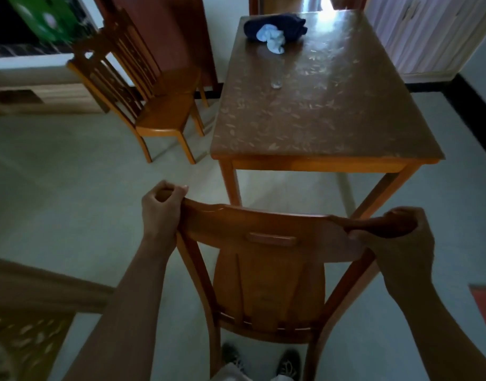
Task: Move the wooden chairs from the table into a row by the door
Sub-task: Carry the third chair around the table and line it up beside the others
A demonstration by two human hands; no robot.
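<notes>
A wooden chair [266, 273] stands right in front of me with its back toward me, a short way off the near end of the wooden table [313, 160]. My left hand [160, 213] grips the left end of its top rail. My right hand [396, 237] grips the right end. Two more wooden chairs [154, 105] stand side by side at the far left, next to a reddish-brown door [165, 31]. The seat of the chair I hold is hidden behind its backrest.
On the table lie a dark blue cloth with a white one [275, 31] and a clear glass [277, 81]. A low cabinet [30, 86] lines the left wall. A patterned surface [24, 339] sits at the lower left. My feet show under the chair.
</notes>
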